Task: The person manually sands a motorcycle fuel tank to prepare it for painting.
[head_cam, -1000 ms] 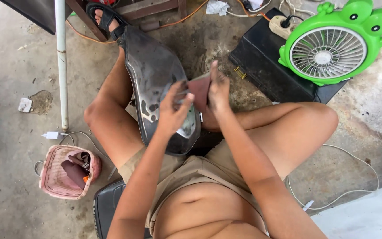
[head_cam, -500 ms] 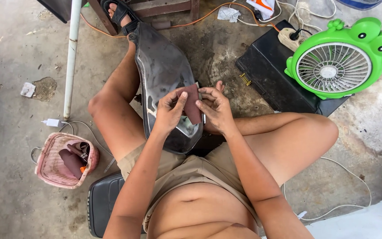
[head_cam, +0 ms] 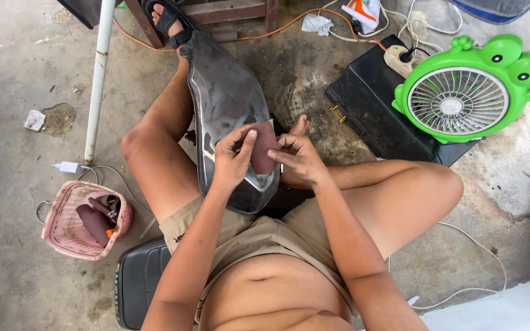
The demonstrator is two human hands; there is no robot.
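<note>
together, both hands' fingers (head_cam: 249, 142) pinching brown sandpaper (head_cam: 264, 147), over dark panel (head_cam: 225, 98)

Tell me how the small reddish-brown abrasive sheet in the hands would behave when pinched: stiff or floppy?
The reddish-brown abrasive sheet looks thin and probably bends easily, since it curves between the left hand and right hand. It seems light. Its rough face likely grips the dark glossy curved panel rather than slipping.

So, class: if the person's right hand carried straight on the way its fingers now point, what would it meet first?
The right hand points leftward at the reddish-brown sandpaper sheet, which its fingertips already pinch. Just beyond are the left hand and the dark curved panel, though depth is unclear.
</note>
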